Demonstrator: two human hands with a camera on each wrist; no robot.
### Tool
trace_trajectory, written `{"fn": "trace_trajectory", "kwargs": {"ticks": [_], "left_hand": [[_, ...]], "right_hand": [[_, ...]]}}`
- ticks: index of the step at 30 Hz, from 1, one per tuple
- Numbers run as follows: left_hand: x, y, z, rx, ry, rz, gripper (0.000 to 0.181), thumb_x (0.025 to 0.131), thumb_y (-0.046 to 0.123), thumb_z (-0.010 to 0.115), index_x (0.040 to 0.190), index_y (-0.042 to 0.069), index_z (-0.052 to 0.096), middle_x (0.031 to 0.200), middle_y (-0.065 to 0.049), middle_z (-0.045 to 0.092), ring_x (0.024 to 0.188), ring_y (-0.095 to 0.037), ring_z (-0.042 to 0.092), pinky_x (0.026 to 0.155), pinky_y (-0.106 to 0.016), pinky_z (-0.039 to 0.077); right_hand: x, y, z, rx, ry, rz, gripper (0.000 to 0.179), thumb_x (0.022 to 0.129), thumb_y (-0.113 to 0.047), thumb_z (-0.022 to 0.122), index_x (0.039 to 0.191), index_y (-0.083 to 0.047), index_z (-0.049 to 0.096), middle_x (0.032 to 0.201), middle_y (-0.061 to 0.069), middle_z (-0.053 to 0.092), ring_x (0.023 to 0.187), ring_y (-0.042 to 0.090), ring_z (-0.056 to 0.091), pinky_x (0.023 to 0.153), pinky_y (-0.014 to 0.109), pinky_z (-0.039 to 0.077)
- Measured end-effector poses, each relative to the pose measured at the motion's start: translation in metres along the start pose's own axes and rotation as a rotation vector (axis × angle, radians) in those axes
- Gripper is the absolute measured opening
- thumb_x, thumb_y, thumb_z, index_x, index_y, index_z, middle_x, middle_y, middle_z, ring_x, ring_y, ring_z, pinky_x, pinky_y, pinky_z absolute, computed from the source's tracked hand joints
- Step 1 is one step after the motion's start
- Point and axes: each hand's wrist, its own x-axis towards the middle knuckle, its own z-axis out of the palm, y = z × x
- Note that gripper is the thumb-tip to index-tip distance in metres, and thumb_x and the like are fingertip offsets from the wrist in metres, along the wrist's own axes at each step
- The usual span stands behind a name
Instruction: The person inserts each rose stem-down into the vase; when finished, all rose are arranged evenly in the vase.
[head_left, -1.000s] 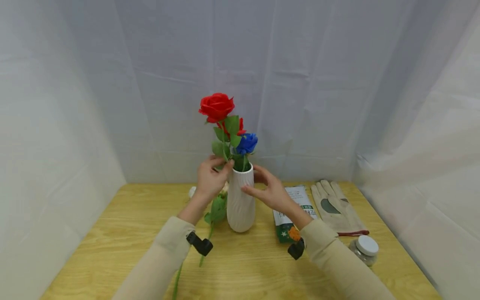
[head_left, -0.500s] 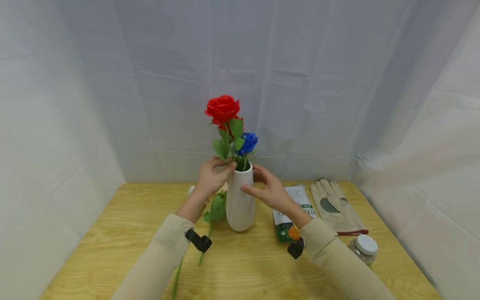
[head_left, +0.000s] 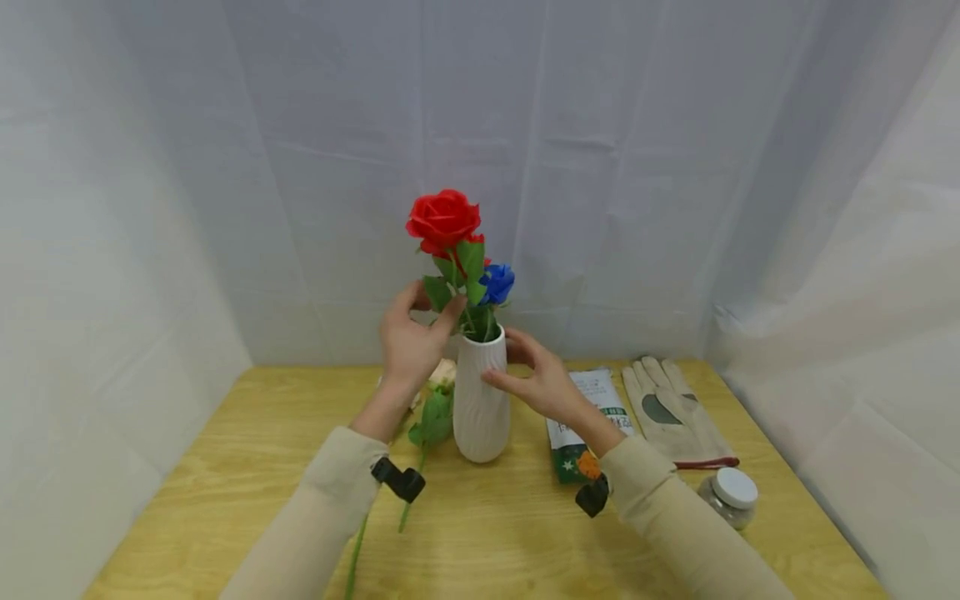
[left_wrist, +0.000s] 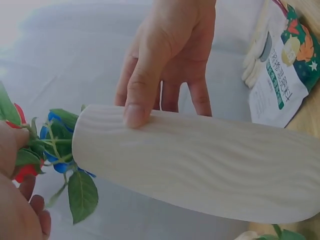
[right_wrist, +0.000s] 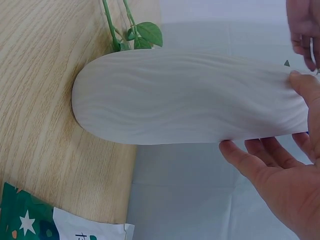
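Observation:
A white ribbed vase [head_left: 481, 408] stands upright on the table, and my right hand [head_left: 545, 385] holds it near its mouth, thumb in front and fingers round the far side. Inside the vase are a large red rose [head_left: 444, 218], a second red flower mostly hidden behind it, and a blue rose [head_left: 497, 284]. My left hand [head_left: 411, 340] is just above the rim at the left, its thumb and fingers round the leafy stem of the large red rose. In the left wrist view, the left thumb touches the greenery, while the exact pinch is partly hidden.
Left of the vase lie a pale flower [head_left: 444, 372] with green leaves [head_left: 435, 418] and another green stem [head_left: 356, 558]. To the right are a white and green packet [head_left: 592, 417], work gloves [head_left: 671, 412] and a white-lidded jar [head_left: 731, 498]. A white curtain [head_left: 600, 167] surrounds the table.
The large red rose has shifted slightly right and become more upright. My left hand has moved up from beside the rim to the leaves. The right hand and vase stay in place.

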Motion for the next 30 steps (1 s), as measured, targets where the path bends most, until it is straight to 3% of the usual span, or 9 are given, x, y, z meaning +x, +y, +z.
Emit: {"fn": "trace_trajectory", "kwargs": {"ticks": [4, 7, 9, 15, 19, 24, 30], "left_hand": [[0.004, 0.003, 0.003, 0.023, 0.045, 0.132, 0.027, 0.092, 0.02, 0.083, 0.112, 0.003, 0.077, 0.092, -0.018, 0.07, 0.091, -0.033, 0.06, 0.074, -0.042, 0.047], [0.006, 0.004, 0.005, 0.059, 0.062, 0.204, 0.021, 0.091, 0.013, 0.081, 0.105, -0.002, 0.079, 0.091, -0.022, 0.071, 0.089, -0.039, 0.064, 0.078, -0.053, 0.051], [0.006, 0.004, 0.005, 0.08, 0.065, 0.229, 0.017, 0.088, 0.008, 0.079, 0.101, -0.004, 0.078, 0.095, -0.023, 0.074, 0.091, -0.042, 0.067, 0.083, -0.058, 0.052], [0.006, 0.001, 0.005, 0.081, 0.031, 0.241, 0.012, 0.082, 0.004, 0.076, 0.091, -0.004, 0.075, 0.086, -0.021, 0.074, 0.081, -0.041, 0.067, 0.076, -0.056, 0.051], [0.005, -0.005, 0.006, 0.059, -0.035, 0.205, 0.014, 0.082, 0.005, 0.079, 0.089, -0.006, 0.074, 0.084, -0.023, 0.074, 0.079, -0.039, 0.068, 0.072, -0.049, 0.054], [0.0, -0.018, 0.009, 0.031, -0.172, 0.076, 0.02, 0.081, -0.001, 0.073, 0.098, -0.009, 0.074, 0.092, -0.025, 0.076, 0.084, -0.036, 0.069, 0.075, -0.039, 0.056], [0.002, -0.026, 0.009, -0.001, -0.214, -0.051, 0.025, 0.081, -0.001, 0.072, 0.104, -0.009, 0.077, 0.095, -0.026, 0.076, 0.084, -0.036, 0.07, 0.071, -0.027, 0.054]], "right_hand": [[0.0, 0.0, 0.0, 0.001, 0.003, 0.005, 0.071, 0.096, -0.038, 0.079, 0.158, -0.029, 0.045, 0.146, 0.005, 0.064, 0.133, 0.029, 0.062, 0.112, 0.059, 0.05], [0.001, 0.0, 0.001, 0.005, 0.004, 0.004, 0.071, 0.096, -0.037, 0.079, 0.158, -0.029, 0.045, 0.146, 0.006, 0.064, 0.133, 0.029, 0.062, 0.112, 0.058, 0.05], [0.001, 0.0, 0.001, 0.009, 0.004, 0.004, 0.071, 0.096, -0.037, 0.079, 0.158, -0.028, 0.045, 0.146, 0.006, 0.064, 0.133, 0.029, 0.062, 0.112, 0.058, 0.05], [0.0, 0.001, 0.001, 0.012, 0.002, 0.002, 0.072, 0.096, -0.036, 0.079, 0.159, -0.027, 0.045, 0.147, 0.007, 0.064, 0.133, 0.029, 0.062, 0.111, 0.057, 0.051], [0.0, 0.002, 0.0, 0.008, 0.01, 0.003, 0.071, 0.096, -0.035, 0.08, 0.158, -0.027, 0.045, 0.146, 0.006, 0.064, 0.132, 0.028, 0.063, 0.111, 0.057, 0.051], [0.0, 0.003, 0.0, 0.008, 0.015, -0.014, 0.071, 0.096, -0.032, 0.08, 0.158, -0.025, 0.046, 0.146, 0.008, 0.064, 0.132, 0.029, 0.064, 0.111, 0.055, 0.052], [0.0, 0.004, -0.001, -0.004, 0.01, -0.027, 0.073, 0.095, -0.032, 0.081, 0.159, -0.025, 0.044, 0.147, 0.008, 0.064, 0.131, 0.029, 0.064, 0.11, 0.055, 0.053]]}}
